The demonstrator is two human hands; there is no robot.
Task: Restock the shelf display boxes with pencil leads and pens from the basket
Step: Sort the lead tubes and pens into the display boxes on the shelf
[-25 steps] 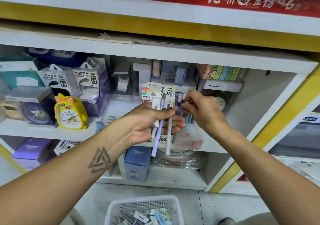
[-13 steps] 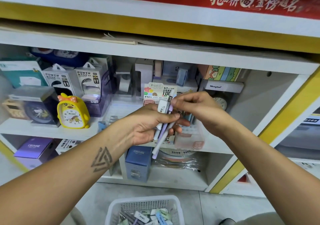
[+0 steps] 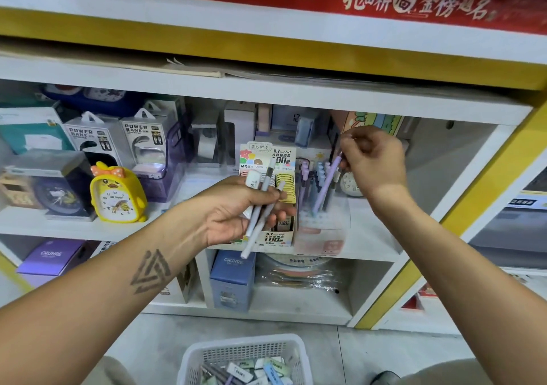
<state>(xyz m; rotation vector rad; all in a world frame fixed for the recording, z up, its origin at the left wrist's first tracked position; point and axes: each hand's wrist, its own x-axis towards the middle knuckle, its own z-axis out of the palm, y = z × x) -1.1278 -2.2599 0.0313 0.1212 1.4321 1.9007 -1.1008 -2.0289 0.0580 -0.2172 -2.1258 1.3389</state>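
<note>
From the head camera, looking forward and down at a white shelf (image 3: 370,245), the left hand (image 3: 236,210) hovers in front of the middle shelf board with its fingers curled round a small bundle: two pale pens (image 3: 260,213) and a white pencil lead case (image 3: 251,182). The pens run on a slant, tips low and toward the person at the lower left, caps up and away to the upper right; the longer one sticks out well below the palm. The lead case stands nearly upright at the top of that grip.

The right hand (image 3: 373,159) is raised farther right, thumb and fingertips pinching the top end of a lilac pen (image 3: 325,186). That pen leans, its upper end by the hand and its lower end down to the left inside the clear pen box (image 3: 322,230) on the shelf board. Other pastel pens stand close to upright in the same box, packed toward its back.

Just left of it, touching or nearly so, sits the cardboard lead box (image 3: 278,236), printed 0.7 HB, with yellow and pink cases lined in rows inside; the left hand hides part of its front.

At the bottom edge a white mesh basket (image 3: 207,352) rests on the floor, holding a loose jumble of flat lead cases and a few pens lying at mixed angles.

Farther left on the shelf board stands a yellow duck clock (image 3: 118,195) beside power bank packs (image 3: 124,139).
</note>
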